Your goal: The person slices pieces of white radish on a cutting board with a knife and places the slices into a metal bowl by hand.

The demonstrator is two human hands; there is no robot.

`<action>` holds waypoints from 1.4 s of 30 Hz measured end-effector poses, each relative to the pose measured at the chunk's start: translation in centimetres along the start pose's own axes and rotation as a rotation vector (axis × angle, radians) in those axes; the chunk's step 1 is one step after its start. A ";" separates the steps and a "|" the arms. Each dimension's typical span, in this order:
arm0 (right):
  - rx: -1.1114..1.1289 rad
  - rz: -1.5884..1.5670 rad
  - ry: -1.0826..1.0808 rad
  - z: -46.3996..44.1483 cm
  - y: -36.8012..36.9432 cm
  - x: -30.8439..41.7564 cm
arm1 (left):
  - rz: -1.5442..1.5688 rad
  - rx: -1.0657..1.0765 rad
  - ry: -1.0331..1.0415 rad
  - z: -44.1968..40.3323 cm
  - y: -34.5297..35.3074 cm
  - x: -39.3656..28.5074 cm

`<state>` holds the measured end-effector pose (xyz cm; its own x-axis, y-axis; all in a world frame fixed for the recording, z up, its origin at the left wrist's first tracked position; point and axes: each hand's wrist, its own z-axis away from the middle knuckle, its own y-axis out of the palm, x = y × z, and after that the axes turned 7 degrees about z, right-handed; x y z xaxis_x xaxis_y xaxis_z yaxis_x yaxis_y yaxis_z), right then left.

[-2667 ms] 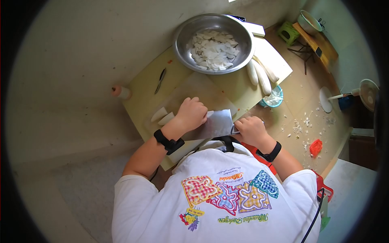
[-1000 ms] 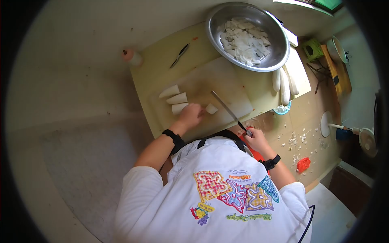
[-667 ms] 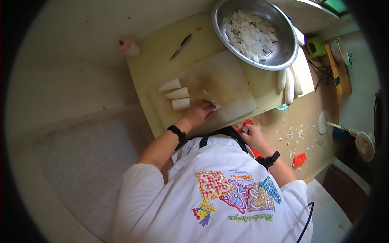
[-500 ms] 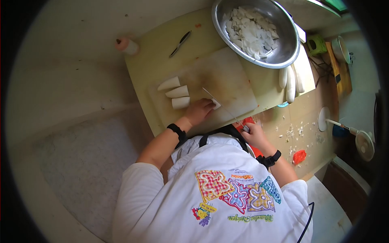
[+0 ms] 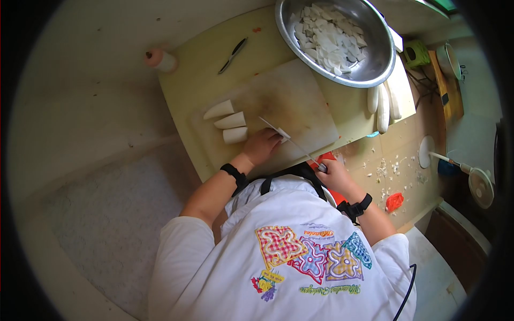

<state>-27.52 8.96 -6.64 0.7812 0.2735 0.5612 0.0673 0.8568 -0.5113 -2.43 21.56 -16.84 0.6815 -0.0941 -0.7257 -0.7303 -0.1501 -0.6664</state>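
My right hand [image 5: 336,175] is closed round the handle of a kitchen knife [image 5: 301,150], seen edge-on with its blade reaching up and left over the cutting board [image 5: 305,99]. My left hand [image 5: 261,146] has curled fingers pressed on a small white piece of radish [image 5: 279,138] right beside the blade. A little white also shows at the blade's far side. Left of that hand lie three peeled white radish chunks [image 5: 230,120] on the board. The fingertips of my left hand are partly hidden.
A big metal bowl [image 5: 386,69] of white slices [image 5: 329,40] stands at the upper right. Whole peeled radishes [image 5: 383,109] lie beside it at the table edge. A peeler-like tool [image 5: 233,55] and a pink-capped bottle [image 5: 161,60] are at the far left.
The whole view has shifted slightly. The knife blade has moved a little left at the radish piece, and white now shows on its far side. Both hands keep their hold.
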 end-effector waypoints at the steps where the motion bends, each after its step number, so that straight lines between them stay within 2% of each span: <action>1: 0.027 -0.005 0.011 -0.1 -0.1 0.0 | 0.003 0.002 -0.002 0.0 -0.1 -0.1; 6: 0.075 0.012 0.036 -0.3 -0.5 0.6 | 0.034 -0.072 -0.010 -0.2 -0.4 -0.7; 21: 0.165 0.083 0.122 -4.0 0.9 0.3 | 0.071 -0.093 0.020 0.2 -0.4 0.4; 24: 0.151 0.058 0.074 -5.0 0.8 0.6 | 0.087 -0.129 0.021 0.2 -0.3 0.4; 29: 0.142 0.103 0.139 -4.8 0.8 1.2 | 0.086 -0.148 0.010 0.1 -0.2 0.1; 34: 0.093 0.093 0.080 -4.5 1.1 1.1 | 0.065 -0.155 0.027 -0.1 -0.3 -0.3; 38: -0.006 0.120 0.023 -4.0 1.0 1.1 | 0.007 -0.070 0.010 -0.1 -1.7 -1.6; 40: -0.076 0.180 -0.005 -3.2 0.6 1.4 | -0.066 -0.018 -0.014 0.4 -4.0 -4.0; 42: -0.151 0.241 -0.041 -2.9 0.2 1.4 | 0.053 -0.091 0.069 -0.3 -7.8 -7.2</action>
<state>-24.64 8.26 -7.90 0.7602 0.4815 0.4361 -0.0234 0.6912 -0.7223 -1.62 23.08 -6.42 0.6462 -0.1712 -0.7438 -0.7602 -0.2313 -0.6072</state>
